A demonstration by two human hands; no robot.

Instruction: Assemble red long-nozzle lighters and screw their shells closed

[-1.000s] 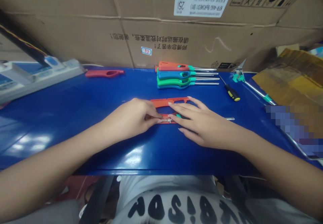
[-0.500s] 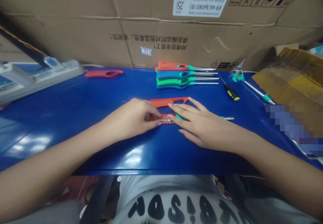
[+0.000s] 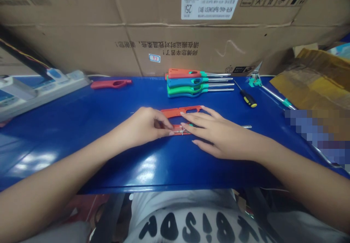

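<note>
An opened orange stick lighter [image 3: 177, 132] lies in front of me, with small metallic parts in its lower shell half and a metal tube showing beyond my right hand. My left hand [image 3: 146, 126] closes thumb and fingertips on the left end of that half; the exact part pinched is hidden. Spread fingers of my right hand [image 3: 218, 133] rest over the right part of the lighter and cover much of it. Just behind lies the loose orange shell half [image 3: 173, 112], inner side up, touched by the right hand's fingertips.
Several assembled stick lighters [image 3: 186, 84] are stacked at the back, with a red lighter casing [image 3: 111, 84] left of them. A screwdriver [image 3: 248, 99] and a metal tube with a green fitting [image 3: 277, 96] lie right. A power strip [image 3: 46, 93] stands left; a cardboard box [image 3: 95, 38] walls the back.
The view has shifted slightly. The left fingers have moved a little on the lower shell, and more of its metallic parts shows. The right hand stays nearly in place.
</note>
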